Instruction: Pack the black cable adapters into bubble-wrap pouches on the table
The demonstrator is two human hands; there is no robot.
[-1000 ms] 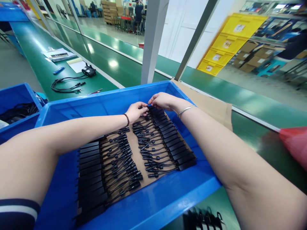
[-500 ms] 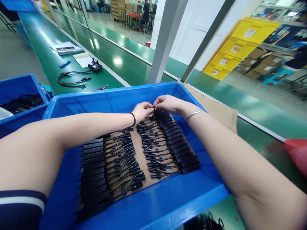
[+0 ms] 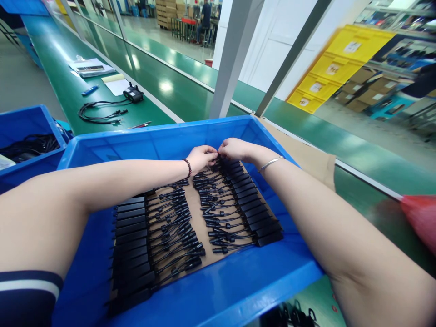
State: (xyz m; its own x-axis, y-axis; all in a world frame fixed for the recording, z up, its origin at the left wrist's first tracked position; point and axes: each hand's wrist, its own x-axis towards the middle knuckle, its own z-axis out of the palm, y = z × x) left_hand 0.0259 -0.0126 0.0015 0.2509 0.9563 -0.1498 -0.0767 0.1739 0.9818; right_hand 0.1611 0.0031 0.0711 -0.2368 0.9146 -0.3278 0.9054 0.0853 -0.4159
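Observation:
Both hands meet at the far end of a large blue bin [image 3: 163, 136]. My left hand [image 3: 201, 159] has its fingers pinched together near the top of the right-hand row. Fingertip to fingertip with it, my right hand [image 3: 235, 149] is also pinched. A small dark bit shows between them, too small to name. Below them lies a row of black box-shaped adapters [image 3: 254, 204] with short cables pointing inward. A second row of black adapters [image 3: 131, 236] lies on the left, its cables [image 3: 175, 213] facing the middle. Brown cardboard [image 3: 195, 202] lies underneath.
A smaller blue bin [image 3: 30, 113] with black cables stands at left. On the green bench [image 3: 51, 54] lie a blue marker [image 3: 90, 90], a notepad [image 3: 116, 84] and a cabled black device [image 3: 133, 93]. A grey post [image 3: 231, 59] rises behind the bin; red plastic [image 3: 420, 218] is at right.
My right hand has turned slightly, its knuckles rolling over and its fingers curling in more. My left hand stays in nearly the same place. The whole view has shifted a little.

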